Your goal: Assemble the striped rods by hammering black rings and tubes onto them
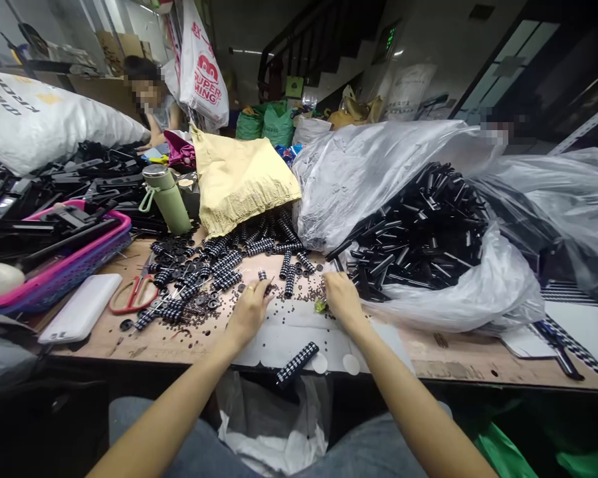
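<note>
My left hand (249,307), with a ring on one finger, is closed on a dark part whose black-and-white checkered end (262,274) shows above the fingers. A thin pin sticks out beside it. My right hand (343,297) is at the near-left edge of the heap of black plastic tubes (418,229), fingers pointing down and mostly hidden. By its fingertips lies a small yellow-green object (320,305). Tiny dark rings (279,318) are scattered between the hands. Black-and-white checkered rollers (226,262) are piled beyond my left hand. Another checkered roller (298,364) lies at the front table edge.
Red-handled scissors (134,295), a white power-bank-like block (82,309) and a green bottle (168,199) are on the left. A pink basket (104,232) holds black parts. A yellow sack (244,179) and a clear plastic bag (458,315) stand behind. A person (152,99) sits across.
</note>
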A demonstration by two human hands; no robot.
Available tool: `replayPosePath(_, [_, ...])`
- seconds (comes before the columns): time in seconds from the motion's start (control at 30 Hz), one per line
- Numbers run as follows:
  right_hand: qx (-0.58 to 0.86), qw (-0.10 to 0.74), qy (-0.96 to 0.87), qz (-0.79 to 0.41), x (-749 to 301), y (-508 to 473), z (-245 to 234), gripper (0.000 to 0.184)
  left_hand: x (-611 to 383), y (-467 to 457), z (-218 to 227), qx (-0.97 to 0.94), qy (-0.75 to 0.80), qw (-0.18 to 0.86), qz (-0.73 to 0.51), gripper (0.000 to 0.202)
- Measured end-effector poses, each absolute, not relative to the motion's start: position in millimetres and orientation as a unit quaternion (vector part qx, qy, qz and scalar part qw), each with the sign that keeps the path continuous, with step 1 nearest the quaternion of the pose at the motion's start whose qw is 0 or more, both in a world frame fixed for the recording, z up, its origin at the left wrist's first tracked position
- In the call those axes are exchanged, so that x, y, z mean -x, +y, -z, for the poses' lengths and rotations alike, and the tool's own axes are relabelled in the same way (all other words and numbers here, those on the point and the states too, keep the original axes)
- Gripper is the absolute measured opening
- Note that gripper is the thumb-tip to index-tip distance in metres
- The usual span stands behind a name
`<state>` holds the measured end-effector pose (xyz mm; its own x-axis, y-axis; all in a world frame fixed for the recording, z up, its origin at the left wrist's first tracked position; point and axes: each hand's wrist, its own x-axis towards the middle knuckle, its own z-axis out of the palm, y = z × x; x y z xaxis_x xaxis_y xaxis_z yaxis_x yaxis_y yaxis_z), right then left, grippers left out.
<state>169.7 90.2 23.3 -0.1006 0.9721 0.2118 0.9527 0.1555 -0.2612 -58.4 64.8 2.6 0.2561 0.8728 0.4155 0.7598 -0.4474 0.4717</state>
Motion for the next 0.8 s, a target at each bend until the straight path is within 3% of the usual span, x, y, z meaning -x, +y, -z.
replayPosePath(0.2, [0.651,0.202,-0.727,-0.089,-162.6,142.7,-22.8,0.025,55.2,39.5,13.6,-0.728,0.549,0.182,-0.369,0.025])
replayPosePath(0.43, [0.637,0.327,-0.649,-0.256,-156.3,123.7,-33.5,0.019,58.7,37.3,-4.8,-0.643,0.554,0.321,-0.420,0.021])
replayPosePath(0.67, [0.526,0.380,-0.494,-0.578,-103.4,74.4,-21.8,0.027,58.0,27.5,-18.4,-0.681,0.502,0.318,-0.429,0.032])
replayPosePath(0.8, [0.486,0.392,-0.414,-0.663,-92.3,60.7,-19.2,0.027,55.1,21.1,-21.3,-0.691,0.505,0.298,-0.422,0.033])
